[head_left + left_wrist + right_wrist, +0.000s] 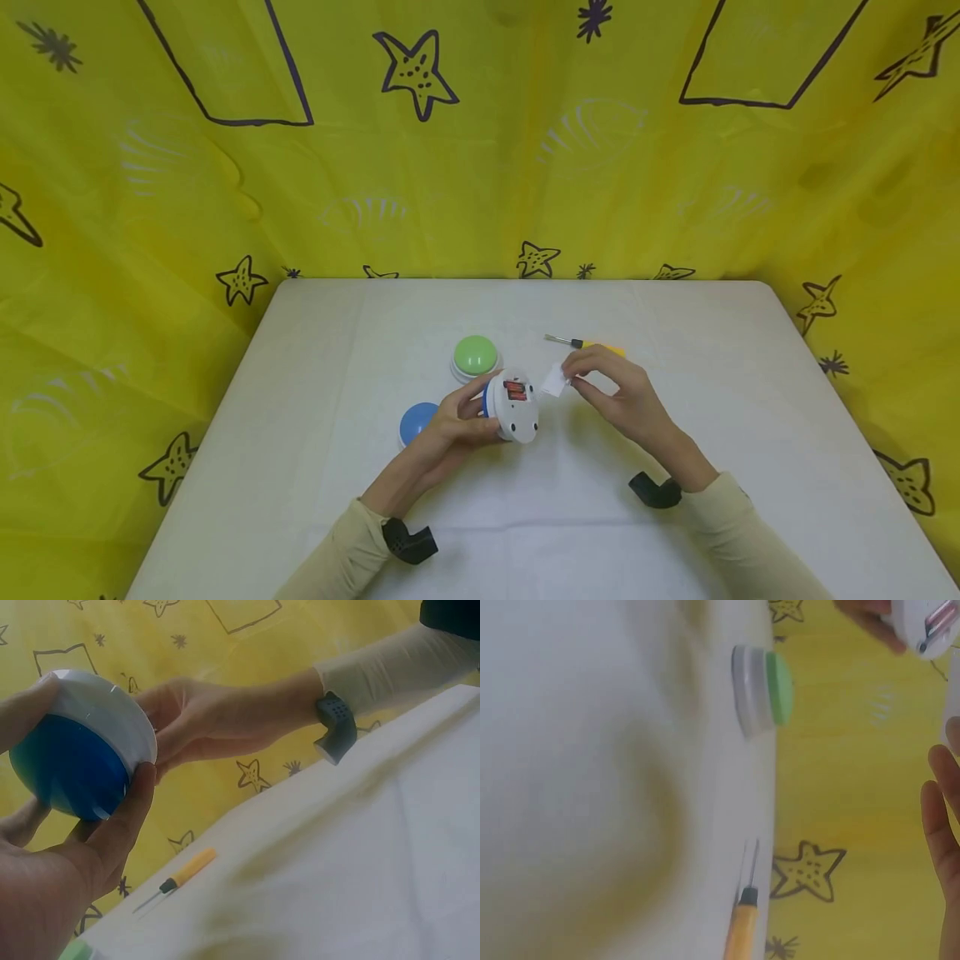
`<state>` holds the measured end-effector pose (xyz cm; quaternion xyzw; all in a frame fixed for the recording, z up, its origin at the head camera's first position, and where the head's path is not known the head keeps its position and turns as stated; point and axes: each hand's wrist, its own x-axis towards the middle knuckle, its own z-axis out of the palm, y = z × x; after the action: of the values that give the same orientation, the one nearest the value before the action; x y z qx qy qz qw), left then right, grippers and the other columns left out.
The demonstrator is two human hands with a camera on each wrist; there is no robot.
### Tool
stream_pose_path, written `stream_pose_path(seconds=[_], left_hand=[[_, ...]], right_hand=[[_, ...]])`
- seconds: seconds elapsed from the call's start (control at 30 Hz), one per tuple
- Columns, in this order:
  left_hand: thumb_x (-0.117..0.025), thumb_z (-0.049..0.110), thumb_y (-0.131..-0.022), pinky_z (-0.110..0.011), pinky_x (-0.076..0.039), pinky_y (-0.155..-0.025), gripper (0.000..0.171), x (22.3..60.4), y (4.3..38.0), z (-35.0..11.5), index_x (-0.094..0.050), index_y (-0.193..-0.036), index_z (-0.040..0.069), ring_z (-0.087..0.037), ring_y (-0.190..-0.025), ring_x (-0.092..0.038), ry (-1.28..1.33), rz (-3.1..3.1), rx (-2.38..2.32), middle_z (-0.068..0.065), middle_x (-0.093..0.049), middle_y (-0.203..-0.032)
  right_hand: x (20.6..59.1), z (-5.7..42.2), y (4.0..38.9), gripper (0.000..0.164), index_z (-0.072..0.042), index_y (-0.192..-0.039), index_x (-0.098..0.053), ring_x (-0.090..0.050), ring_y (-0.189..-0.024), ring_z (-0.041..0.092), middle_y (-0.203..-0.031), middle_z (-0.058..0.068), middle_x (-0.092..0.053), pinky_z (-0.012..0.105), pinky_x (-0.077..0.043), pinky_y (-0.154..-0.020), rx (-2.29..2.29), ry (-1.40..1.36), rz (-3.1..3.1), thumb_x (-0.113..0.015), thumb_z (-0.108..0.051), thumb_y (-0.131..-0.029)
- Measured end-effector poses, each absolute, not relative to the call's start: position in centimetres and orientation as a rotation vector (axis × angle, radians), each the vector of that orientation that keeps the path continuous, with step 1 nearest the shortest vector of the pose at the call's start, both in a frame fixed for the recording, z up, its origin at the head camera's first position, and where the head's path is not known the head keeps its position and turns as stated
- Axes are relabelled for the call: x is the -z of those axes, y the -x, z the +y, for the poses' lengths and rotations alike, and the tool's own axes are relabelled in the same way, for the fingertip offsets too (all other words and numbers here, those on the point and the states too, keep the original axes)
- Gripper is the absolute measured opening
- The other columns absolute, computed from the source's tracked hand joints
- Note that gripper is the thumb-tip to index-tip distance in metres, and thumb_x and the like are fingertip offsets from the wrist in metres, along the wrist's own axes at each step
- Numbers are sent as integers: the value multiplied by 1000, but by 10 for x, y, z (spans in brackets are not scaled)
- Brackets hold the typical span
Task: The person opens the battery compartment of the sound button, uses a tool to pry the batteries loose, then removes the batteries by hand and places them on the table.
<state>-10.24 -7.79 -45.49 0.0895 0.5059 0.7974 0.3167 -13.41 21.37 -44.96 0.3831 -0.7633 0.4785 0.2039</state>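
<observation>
My left hand (pixel 459 423) grips a round push button with a white base and blue dome (pixel 79 769), its underside turned toward the right. In that white underside (pixel 517 421) an uncovered compartment shows red batteries (pixel 516 391). Close beside it, my right hand (pixel 617 392) pinches a small white battery cover (pixel 554 381) between thumb and fingers, apart from the button. In the right wrist view the cover (pixel 952 690) is partly cut off by the frame edge.
A green push button (pixel 476 356) stands on the white table (pixel 360 333) behind the left hand. Another blue one (pixel 417 422) is partly hidden by the left forearm. Behind the right hand lies a screwdriver (pixel 187 871) with a yellow handle. A yellow patterned curtain (pixel 480 183) surrounds the table.
</observation>
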Motion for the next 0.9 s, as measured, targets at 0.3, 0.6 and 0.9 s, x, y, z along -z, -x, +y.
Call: stream_pose_path(seconds=[0.3,0.6,0.9], left_hand=[[-69,11,-92,-37,-55,-102,83,452,99,-82,-29,-164,12,-18,-128,-61,-279,1304,-2128,-10,-52,-153],[-69,11,-94,-39,-53,-105,84,456,96,-87,-26,-165,11,-21,-132,-58,-298,1282,-2131,-18,-43,-160],[-71,14,-93,-39,-52,-107,86,455,95,-87,-25,-165,13,-19,-134,-57,-302,1278,-2123,-15,-45,-160]], right_hand=[[458,242,156,44,-9,-101,-72,-61,-104,11,-106,8,-73,18,-51,-79,-1148,-1064,-2299,-79,25,-72],[477,262,163,37,-13,-100,-69,-60,-97,12,-105,-3,-71,26,-55,-82,-970,-1044,-2586,-80,15,-80],[483,278,169,24,-20,-100,-68,-59,-100,12,-102,-8,-67,39,-57,-88,-704,-941,-2871,-75,2,-92]])
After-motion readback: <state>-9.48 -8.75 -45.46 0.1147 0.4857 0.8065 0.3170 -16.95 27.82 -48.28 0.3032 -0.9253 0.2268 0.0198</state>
